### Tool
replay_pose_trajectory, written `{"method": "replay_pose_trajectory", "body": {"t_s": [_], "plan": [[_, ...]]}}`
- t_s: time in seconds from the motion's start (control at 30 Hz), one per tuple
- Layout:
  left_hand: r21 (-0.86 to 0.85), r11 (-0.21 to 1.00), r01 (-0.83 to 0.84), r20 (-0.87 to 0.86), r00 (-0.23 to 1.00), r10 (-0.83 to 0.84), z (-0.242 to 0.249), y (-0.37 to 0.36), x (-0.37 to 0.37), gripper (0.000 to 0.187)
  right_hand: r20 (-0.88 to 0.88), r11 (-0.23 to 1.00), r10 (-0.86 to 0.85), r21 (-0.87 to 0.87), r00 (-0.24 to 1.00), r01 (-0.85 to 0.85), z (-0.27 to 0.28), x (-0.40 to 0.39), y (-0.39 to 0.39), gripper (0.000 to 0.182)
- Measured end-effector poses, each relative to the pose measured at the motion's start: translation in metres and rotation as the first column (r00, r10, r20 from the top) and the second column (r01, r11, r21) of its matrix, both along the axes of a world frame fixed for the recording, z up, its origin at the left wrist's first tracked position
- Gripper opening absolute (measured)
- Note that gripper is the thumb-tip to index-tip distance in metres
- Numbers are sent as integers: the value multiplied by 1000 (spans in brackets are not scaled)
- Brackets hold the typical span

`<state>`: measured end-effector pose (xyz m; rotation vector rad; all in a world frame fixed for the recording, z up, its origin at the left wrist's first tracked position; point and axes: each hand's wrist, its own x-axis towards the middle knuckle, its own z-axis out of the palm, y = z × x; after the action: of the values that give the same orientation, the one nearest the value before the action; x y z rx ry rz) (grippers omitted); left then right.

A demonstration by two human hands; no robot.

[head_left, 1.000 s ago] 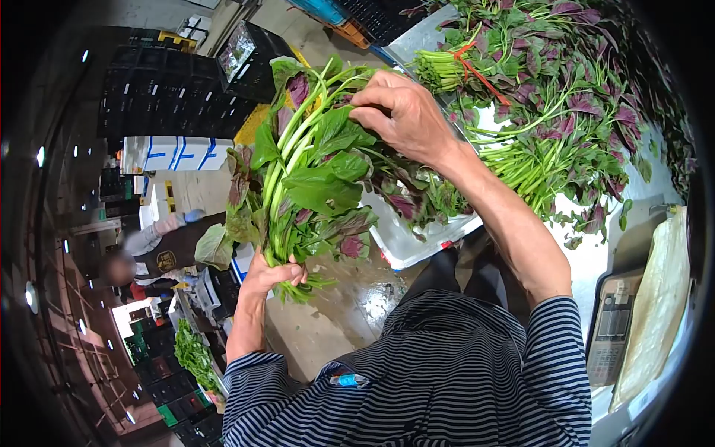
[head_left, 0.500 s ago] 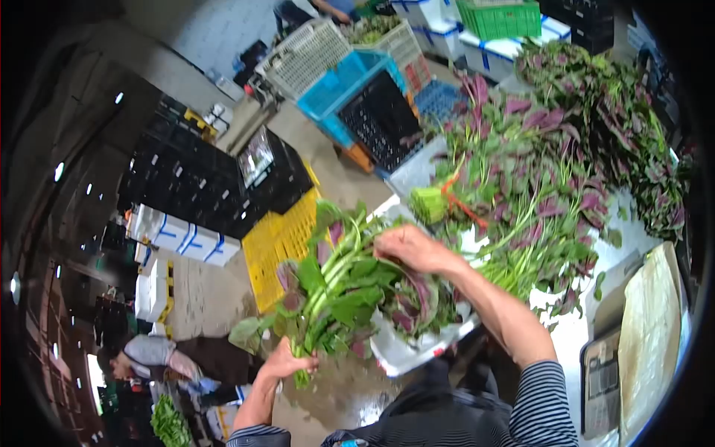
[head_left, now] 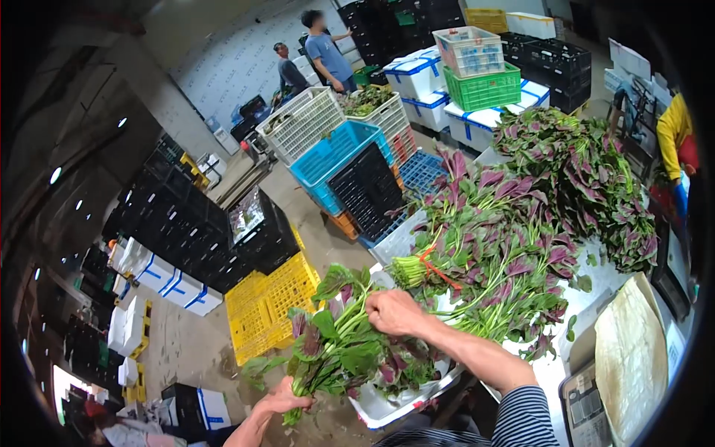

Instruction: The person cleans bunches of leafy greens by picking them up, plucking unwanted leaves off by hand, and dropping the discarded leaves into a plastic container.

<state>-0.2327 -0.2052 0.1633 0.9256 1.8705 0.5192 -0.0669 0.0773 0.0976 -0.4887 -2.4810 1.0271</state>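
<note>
A loose bunch of amaranth (head_left: 339, 339) with green and purple leaves is held between my hands. My left hand (head_left: 281, 396) is closed around its lower left end. My right hand (head_left: 395, 311) is a fist at the stems on the right side of the bunch; the fingertips are hidden. Below the bunch is a white tray (head_left: 370, 417) with leaves in it. Just beyond my right hand lies an amaranth bundle (head_left: 410, 272) tied with an orange-red band. Loose amaranth (head_left: 499, 246) spreads over the table to the right.
A big amaranth heap (head_left: 588, 164) stands at the table's far end. A yellow pallet (head_left: 272, 302), black crates (head_left: 171, 223), a blue crate (head_left: 335, 160) and white boxes (head_left: 167, 279) surround the table. Two people stand at the back; a yellow-sleeved person (head_left: 670, 134) is at right.
The view has tilted up, bringing people and more crates into sight at the back. Both hands keep hold of the amaranth and appear lower in the picture.
</note>
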Motion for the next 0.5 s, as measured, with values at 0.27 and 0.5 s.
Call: {"method": "replay_pose_trajectory", "body": {"t_s": [0.27,0.5], "plan": [[-171,985,-37,-173,985,7,6,2,11,42,-179,934,-358,-51,916,355,-30,-13,-40,9],[-191,976,-102,-188,980,66,-2,-5,7,30,-135,703,-683,-387,718,597,-56,-38,-54,13]]}}
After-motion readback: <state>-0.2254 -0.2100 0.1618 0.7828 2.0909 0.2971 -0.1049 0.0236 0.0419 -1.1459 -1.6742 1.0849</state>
